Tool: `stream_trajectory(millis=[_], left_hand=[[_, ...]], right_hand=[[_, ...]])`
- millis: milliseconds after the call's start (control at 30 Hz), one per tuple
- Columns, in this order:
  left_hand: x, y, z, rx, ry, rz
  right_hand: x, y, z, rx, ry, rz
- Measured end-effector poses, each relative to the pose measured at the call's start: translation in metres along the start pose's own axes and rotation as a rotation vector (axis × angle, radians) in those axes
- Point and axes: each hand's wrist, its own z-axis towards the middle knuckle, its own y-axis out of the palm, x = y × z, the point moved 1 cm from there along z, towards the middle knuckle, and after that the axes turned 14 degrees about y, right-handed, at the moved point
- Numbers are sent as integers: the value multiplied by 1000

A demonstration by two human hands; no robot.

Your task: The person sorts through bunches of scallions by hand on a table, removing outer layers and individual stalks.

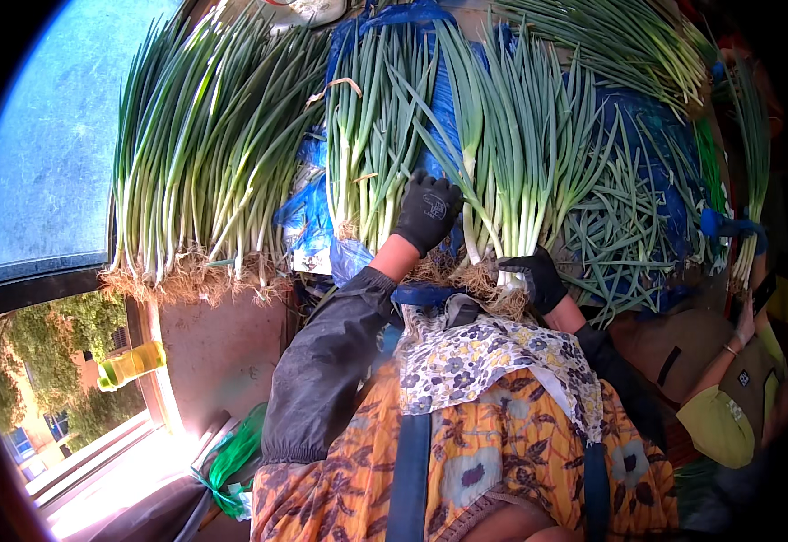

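Observation:
My right hand [537, 276], in a black glove, is closed around the white root ends of a bunch of green onions [526, 169] near the front edge. My left hand [432, 206], gloved too, is curled over the green onions in the middle; its fingertips are hidden, so what it grips cannot be told. Just left of it lies a smaller group of green onions [343, 156] on blue plastic sheeting [442, 122]. Loose cut green leaves [621, 223] lie in a pile to the right of my right hand.
A large row of rooted green onions [197, 156] fills the left side. More green onions [610, 51] lie at the top right. On the far right a co-worker's arm [722, 359] is beside an upright bunch [749, 162]. A yellow-green bottle [131, 366] is by the window.

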Motion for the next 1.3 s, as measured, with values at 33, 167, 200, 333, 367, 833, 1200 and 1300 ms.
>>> stream_trajectory(millis=[33,167,200,333,367,833,1200,1300], left_hand=[[3,3,-2,37,22,-102],[11,28,-1,195,-108,-597],[15,24,3,146,-147,-550],[25,20,8,-24,-161,-360],[26,19,9,-60,-125,-313],[-68,70,-9,94,-313,-65],[-41,-177,-212,-250,-1007,-1274],[-33,-157,-301,-598,-1010,-871]], right_hand=[[1,0,0,11,-18,-8],[-3,2,-3,-7,30,-4],[-5,5,-6,-17,31,-6],[1,-4,-2,-81,4,-91],[0,-5,-2,-87,1,-95],[-29,2,-28,-216,74,67],[-23,-28,-4,-139,13,130],[-8,-37,17,-135,2,71]])
